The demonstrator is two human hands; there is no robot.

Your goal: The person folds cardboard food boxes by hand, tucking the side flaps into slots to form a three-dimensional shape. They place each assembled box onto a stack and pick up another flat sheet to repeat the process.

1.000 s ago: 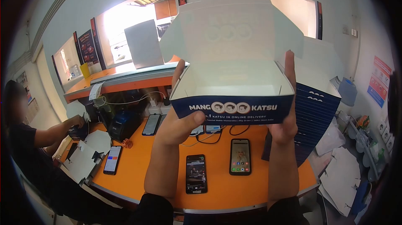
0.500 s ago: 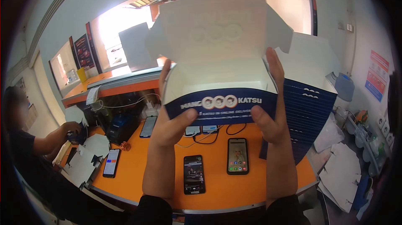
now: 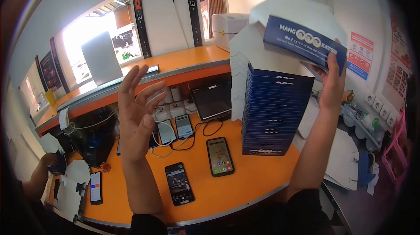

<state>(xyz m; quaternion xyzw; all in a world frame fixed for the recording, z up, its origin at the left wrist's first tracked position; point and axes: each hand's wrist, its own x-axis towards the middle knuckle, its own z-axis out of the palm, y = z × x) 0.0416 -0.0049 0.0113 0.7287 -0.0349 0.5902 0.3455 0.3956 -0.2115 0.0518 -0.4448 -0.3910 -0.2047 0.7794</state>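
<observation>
The folded carton (image 3: 302, 38) was a white cardboard food box with a dark blue front panel bearing white "MANG KATSU" lettering and a smaller line of print below it. Its white lid panel lay over the top. The carton appeared slightly blurred.

The carton was raised at the upper right of the view, directly above the stack of cartons (image 3: 275, 108) that stood on the orange counter (image 3: 245, 187). Whether its underside touched the top of the stack could not be determined. Its long axis ran from upper left to lower right, with the right end tilted downward. The printed blue panel faced the camera.

The right hand (image 3: 331, 84) gripped the carton at its lower right corner, with the fingers closed on the blue panel's end and the hand beneath the carton's edge.

The left hand (image 3: 138, 112) was raised in the air over the counter, fingers spread wide and slightly curled, palm turned toward the right. It held nothing and touched nothing. Several phones (image 3: 220, 156) lay flat on the counter below it.
</observation>
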